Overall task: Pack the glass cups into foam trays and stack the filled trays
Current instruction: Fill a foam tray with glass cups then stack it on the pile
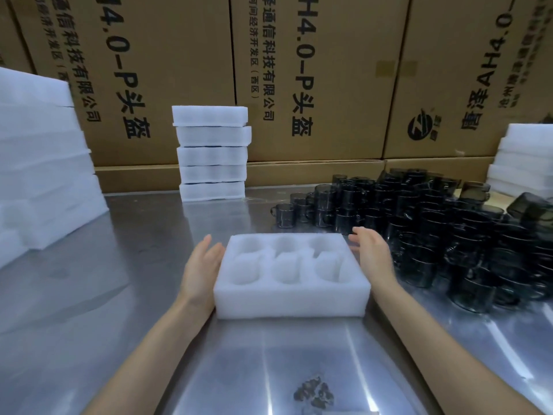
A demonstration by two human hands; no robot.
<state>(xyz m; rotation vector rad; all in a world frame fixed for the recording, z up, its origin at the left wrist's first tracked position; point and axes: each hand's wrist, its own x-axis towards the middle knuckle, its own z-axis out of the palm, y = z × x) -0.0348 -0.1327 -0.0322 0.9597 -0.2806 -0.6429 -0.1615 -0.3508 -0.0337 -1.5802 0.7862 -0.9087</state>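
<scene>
Far left of frame: tall pile of white foam sheets (pixel 42 163) on the steel counter (pixel 89 295). Centre back: stack of five foam trays (pixel 212 152). Cardboard cartons (pixel 323 76) behind, printed sideways "H4.0-P头盔" plus smaller characters reading "科技有限公司". Centre foreground: empty six-pocket foam tray (pixel 291 277) flat on the counter. Left hand (pixel 202 268) against its left side, fingers straight; right hand (pixel 372 253) at its right side, fingers straight. Right: heap of dark smoked glass cups (pixel 434 232). Far right edge: another foam stack (pixel 522 163).
</scene>
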